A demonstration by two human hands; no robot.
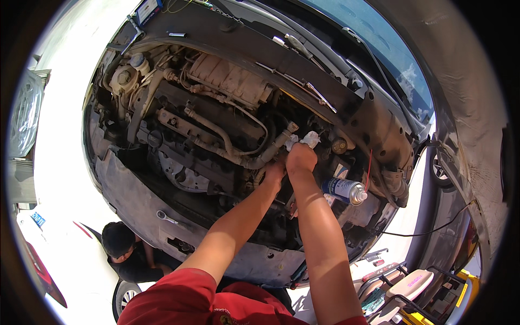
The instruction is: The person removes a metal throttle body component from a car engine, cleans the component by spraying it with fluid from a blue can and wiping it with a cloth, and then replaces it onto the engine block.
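Note:
Both of my arms reach into a car's engine bay, near the right end of the engine. My right hand point(301, 157) is closed around a crumpled white rag or tissue point(311, 139), which sticks out past the knuckles. Lower and to its left, my left hand point(275, 172) is down beside the end of a thick coolant hose point(260, 161); its fingers are hidden among the parts. A spray can point(343, 191) with a red straw point(369, 170) lies tilted to the right of my right forearm. The dusty intake manifold point(227, 77) is behind the hoses.
Along the cowl lie a ratchet with an extension point(321, 97) and a socket point(177, 35). Another ratchet point(166, 217) rests on the front panel. A person point(130, 254) crouches at the front left. A tool cart point(410, 284) stands at the lower right.

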